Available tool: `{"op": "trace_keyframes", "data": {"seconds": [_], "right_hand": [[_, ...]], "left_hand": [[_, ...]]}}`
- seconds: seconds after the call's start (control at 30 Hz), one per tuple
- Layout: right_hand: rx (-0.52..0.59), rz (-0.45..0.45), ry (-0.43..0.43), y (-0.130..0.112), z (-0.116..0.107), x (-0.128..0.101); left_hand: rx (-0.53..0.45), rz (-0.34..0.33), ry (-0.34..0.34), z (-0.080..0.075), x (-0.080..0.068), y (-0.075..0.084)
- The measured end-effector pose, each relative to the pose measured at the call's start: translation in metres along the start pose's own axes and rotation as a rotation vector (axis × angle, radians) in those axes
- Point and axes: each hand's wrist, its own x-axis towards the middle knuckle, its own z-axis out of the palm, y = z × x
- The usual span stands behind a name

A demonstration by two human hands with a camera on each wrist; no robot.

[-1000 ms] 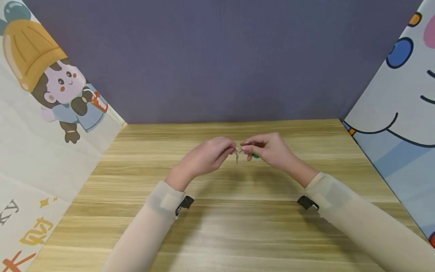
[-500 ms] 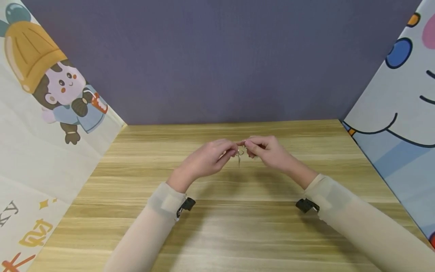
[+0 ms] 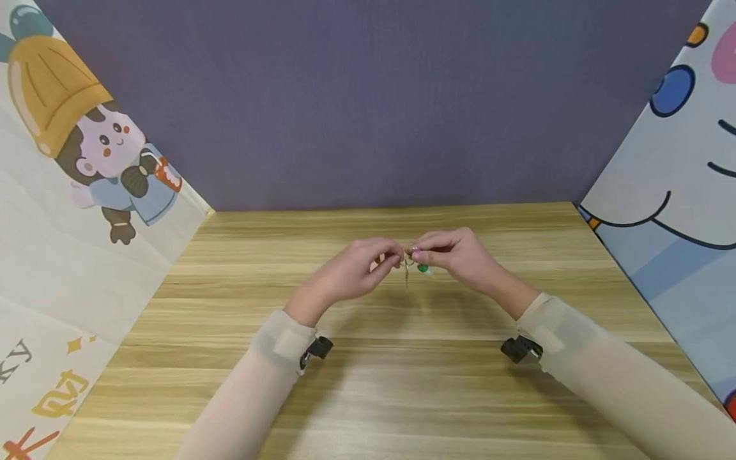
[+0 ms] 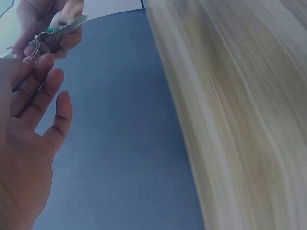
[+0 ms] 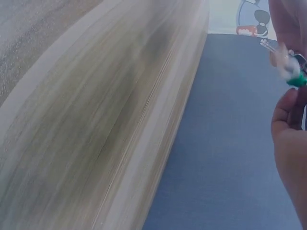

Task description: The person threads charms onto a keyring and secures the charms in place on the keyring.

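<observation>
Over the middle of the table, my left hand (image 3: 365,268) pinches a metal key ring (image 4: 32,51) between thumb and fingertips; its other fingers lie loosely bent in the left wrist view. A silvery key (image 4: 62,32) hangs from the ring, pointing down in the head view (image 3: 406,273). Close by on the right, my right hand (image 3: 457,259) pinches a small keychain charm with thumb and forefinger. The charm's green part (image 5: 297,80) dangles below those fingertips, beside a blurred whitish part (image 5: 289,66). Fingers hide just where ring and charm meet.
Both hands are raised above a wood-grain table (image 3: 391,383). A plain purple-grey panel (image 3: 368,108) stands behind it. Cartoon-printed white panels flank the left (image 3: 69,255) and right (image 3: 644,166) sides. Dark wrist cameras sit at each cuff.
The right fingers have shifted their hold, closing over the ring area and then parting a little, so the green charm shows lower and further left. The left hand has moved slightly right.
</observation>
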Motion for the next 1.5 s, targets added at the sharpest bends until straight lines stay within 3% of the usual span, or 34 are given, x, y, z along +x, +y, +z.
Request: {"op": "trace_keyframes", "data": {"seconds": [0.2, 0.43, 0.53, 0.63, 0.73, 0.9, 1.07, 1.33, 1.5], "right_hand": [[0.028, 0.061, 0.014, 0.0, 0.001, 0.003], [0.006, 0.145, 0.138, -0.003, 0.003, 0.005], [-0.086, 0.209, 0.148, -0.004, -0.001, 0.005], [-0.262, 0.293, 0.068, -0.003, -0.006, 0.004], [-0.432, 0.333, -0.07, -0.002, -0.011, 0.003], [-0.483, 0.328, -0.215, 0.0, -0.017, 0.003], [-0.417, 0.358, -0.222, -0.002, -0.022, 0.002], [-0.023, 0.5, -0.292, -0.011, -0.026, 0.0], [0.086, 0.536, -0.331, -0.014, -0.027, -0.001]], "left_hand": [[-0.071, 0.01, 0.034, 0.004, 0.001, -0.004], [-0.117, 0.026, 0.071, 0.003, 0.002, -0.004], [-0.107, 0.016, 0.069, 0.002, 0.002, -0.003], [-0.1, -0.01, 0.052, 0.003, 0.001, -0.004], [-0.097, -0.036, 0.031, 0.004, 0.0, -0.004], [-0.095, -0.064, 0.006, 0.008, -0.001, -0.004], [-0.096, -0.068, -0.006, 0.01, -0.001, -0.005], [-0.105, -0.065, 0.003, 0.01, -0.003, -0.006], [-0.1, -0.068, -0.008, 0.012, -0.003, -0.007]]}}
